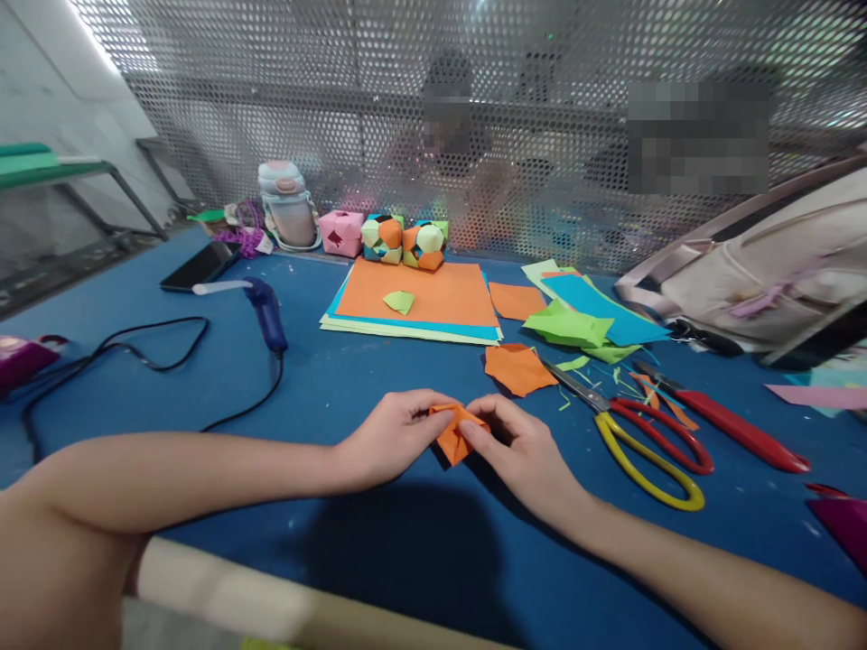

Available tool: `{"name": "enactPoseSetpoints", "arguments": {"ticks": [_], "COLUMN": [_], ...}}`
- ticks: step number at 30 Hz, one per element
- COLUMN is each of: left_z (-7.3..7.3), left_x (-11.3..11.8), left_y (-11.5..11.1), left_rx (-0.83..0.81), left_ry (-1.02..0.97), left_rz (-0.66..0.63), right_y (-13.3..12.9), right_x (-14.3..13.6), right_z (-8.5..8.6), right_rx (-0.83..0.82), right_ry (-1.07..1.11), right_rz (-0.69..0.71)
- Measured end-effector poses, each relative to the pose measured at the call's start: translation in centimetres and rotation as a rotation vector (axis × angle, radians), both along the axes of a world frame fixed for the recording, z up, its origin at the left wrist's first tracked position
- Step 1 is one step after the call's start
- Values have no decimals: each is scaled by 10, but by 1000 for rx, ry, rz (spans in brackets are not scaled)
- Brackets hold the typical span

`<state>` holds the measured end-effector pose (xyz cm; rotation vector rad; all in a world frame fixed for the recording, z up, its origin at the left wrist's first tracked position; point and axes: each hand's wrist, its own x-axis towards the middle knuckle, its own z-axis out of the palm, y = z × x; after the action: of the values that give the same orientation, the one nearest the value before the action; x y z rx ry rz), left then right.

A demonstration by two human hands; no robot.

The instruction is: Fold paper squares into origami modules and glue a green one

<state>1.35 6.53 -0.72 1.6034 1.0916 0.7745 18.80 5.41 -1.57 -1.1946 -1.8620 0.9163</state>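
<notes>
A small folded piece of orange paper (455, 446) is held between both hands just above the blue table. My left hand (398, 431) grips its left side, thumb laid across the top. From the right, my right hand (525, 444) pinches it between thumb and fingers. Creases and raised flaps show on the paper; its underside is hidden. Just beyond my right hand lies a crumpled orange paper piece (520, 369). Scissors (601, 403) with one red and one yellow handle rest to the right, blades pointing at that piece.
Stacked coloured sheets (420, 291) lie ahead, with folded paper balls (383, 238) and a bottle (290, 208) behind. A glue gun (266, 316) trails its cord on the left. Red-handled pliers (738, 426), green scraps (569, 325) and a bag (738, 262) occupy the right.
</notes>
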Motion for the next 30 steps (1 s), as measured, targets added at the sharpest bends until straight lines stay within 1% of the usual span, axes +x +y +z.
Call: {"name": "enactPoseSetpoints", "arguments": {"ticks": [5, 9, 11, 15, 19, 22, 25, 28, 30], "left_z": [-1, -4, -7, -8, -2, 3, 4, 4, 3], "left_x": [1, 1, 2, 2, 0, 1, 1, 1, 0], "left_y": [-1, -2, -2, -4, -5, -5, -4, -3, -2], "left_rx": [97, 120, 97, -11, -49, -68, -40, 75, 135], "left_ry": [-19, -3, -33, -143, -130, -157, -104, 20, 78], "left_rz": [4, 1, 9, 49, 64, 70, 94, 114, 102], "right_y": [0, 0, 1, 3, 5, 5, 4, 4, 5], "right_x": [-3, -5, -5, -5, -4, -4, -4, -5, -5], "right_z": [-1, 1, 4, 7, 6, 6, 7, 9, 10], "right_rx": [33, 44, 29, -2, -22, -50, -61, -48, -27], "right_ry": [-13, -27, -43, -48, -30, -19, -21, -36, -48], "right_rz": [-59, -35, -14, -16, -51, -60, -49, -31, -25]}}
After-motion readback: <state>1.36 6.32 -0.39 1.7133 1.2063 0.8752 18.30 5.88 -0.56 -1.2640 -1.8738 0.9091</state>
